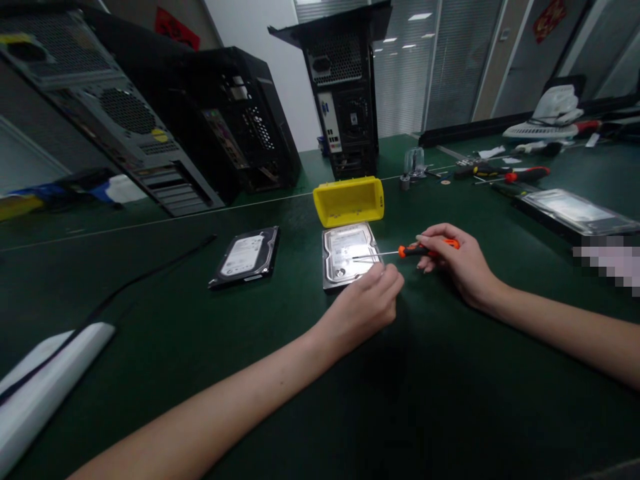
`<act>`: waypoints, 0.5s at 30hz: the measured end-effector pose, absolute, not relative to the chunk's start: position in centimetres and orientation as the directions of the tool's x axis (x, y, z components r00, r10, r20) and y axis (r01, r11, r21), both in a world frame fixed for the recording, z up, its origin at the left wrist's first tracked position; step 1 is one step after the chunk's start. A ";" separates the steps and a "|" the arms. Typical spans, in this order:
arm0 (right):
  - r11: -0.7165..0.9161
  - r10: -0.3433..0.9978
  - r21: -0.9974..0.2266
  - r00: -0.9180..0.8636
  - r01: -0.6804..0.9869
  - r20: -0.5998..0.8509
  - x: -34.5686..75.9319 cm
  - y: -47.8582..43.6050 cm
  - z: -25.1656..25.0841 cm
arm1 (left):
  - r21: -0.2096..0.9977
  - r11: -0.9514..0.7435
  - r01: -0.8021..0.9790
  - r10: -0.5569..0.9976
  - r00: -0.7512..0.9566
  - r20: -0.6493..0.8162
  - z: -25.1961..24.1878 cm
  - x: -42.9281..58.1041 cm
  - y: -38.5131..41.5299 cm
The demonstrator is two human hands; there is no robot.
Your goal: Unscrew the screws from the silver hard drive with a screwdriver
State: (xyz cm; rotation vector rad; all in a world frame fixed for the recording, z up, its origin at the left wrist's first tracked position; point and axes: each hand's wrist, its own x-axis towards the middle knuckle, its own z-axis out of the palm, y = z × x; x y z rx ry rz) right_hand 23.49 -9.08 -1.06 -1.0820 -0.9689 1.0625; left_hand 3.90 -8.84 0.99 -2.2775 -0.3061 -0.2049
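A silver hard drive (pixel 347 253) lies label up on the green table (pixel 280 373), just in front of a yellow plastic box (pixel 349 200). My right hand (pixel 457 263) is closed around an orange-and-black screwdriver (pixel 425 250), whose thin shaft reaches left over the drive. My left hand (pixel 367 303) rests at the drive's near right corner, fingers pinched together close to the shaft; whether anything is in the pinch is too small to see. A second hard drive (pixel 246 256) lies apart on the left.
Three computer towers (pixel 345 87) stand along the back of the table. A black cable (pixel 125 287) runs to a white device (pixel 45 373) at the near left. Hand tools (pixel 515 175), a flat drive-like panel (pixel 570 210) and a small clear container (pixel 414 162) sit at the right.
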 end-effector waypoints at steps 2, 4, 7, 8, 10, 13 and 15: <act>0.132 0.973 -0.976 0.210 -0.175 0.093 23.5 -9.1 -1.0 | -0.719 -0.638 0.275 0.147 0.960 0.236 0.8 3.8 -9.0; 0.132 0.974 -0.977 0.207 -0.169 0.096 23.5 -9.1 -1.0 | -0.713 -0.644 0.275 0.143 0.960 0.241 0.7 3.6 -9.1; 0.127 0.975 -0.978 0.203 -0.167 0.092 23.5 -9.1 -0.9 | -0.697 -0.663 0.271 0.117 0.958 0.262 0.8 3.4 -9.2; 0.125 0.976 -0.978 0.200 -0.168 0.090 23.5 -9.1 -0.9 | -0.691 -0.668 0.278 0.112 0.955 0.276 0.8 3.3 -9.2; 0.120 0.977 -0.979 0.194 -0.167 0.087 23.5 -9.1 -0.9 | -0.674 -0.665 0.322 0.126 0.938 0.324 1.0 3.3 -9.2; 0.117 0.978 -0.980 0.192 -0.160 0.085 23.6 -9.1 -0.9 | -0.635 -0.657 0.406 0.188 0.904 0.384 1.1 3.2 -9.0; 0.115 0.977 -0.981 0.194 -0.159 0.084 23.6 -9.1 -0.9 | -0.603 -0.665 0.440 0.227 0.889 0.397 1.0 3.2 -8.8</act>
